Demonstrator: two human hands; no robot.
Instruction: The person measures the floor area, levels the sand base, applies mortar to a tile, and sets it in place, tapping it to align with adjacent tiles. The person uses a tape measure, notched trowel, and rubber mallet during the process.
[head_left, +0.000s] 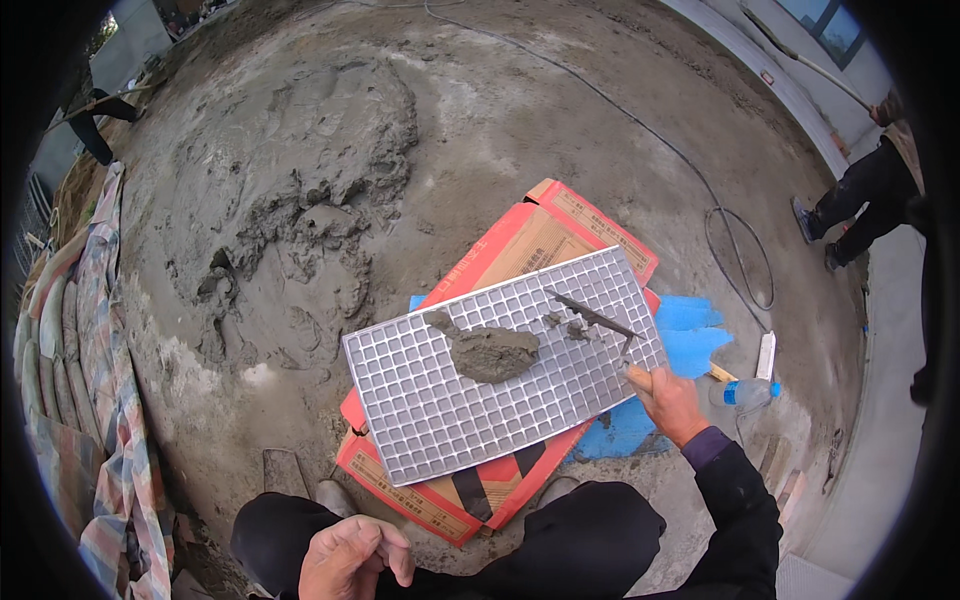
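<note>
My right hand (660, 400) grips the handle of a trowel (595, 312), whose dark, mortar-smeared blade is over the right part of a light grey gridded panel (410, 400). A lump of wet mortar (494, 354) sits mid-panel, with smaller bits near the blade. The panel lies tilted at an angle on red and brown cardboard boxes (540, 240), above blue sheeting (685, 330). My left hand (355, 560) is low in view near my knee, fingers curled closed; whatever may be inside them is hidden.
Spread wet mortar (300, 150) covers ground upper left. Tarp-covered sacks (65, 400) line the left. A cable (650, 130) loops right near a water bottle (742, 393). Co-workers' legs show upper left (90, 130) and right (855, 195), both beside long-handled tools. A concrete strip (850, 440) runs along the right.
</note>
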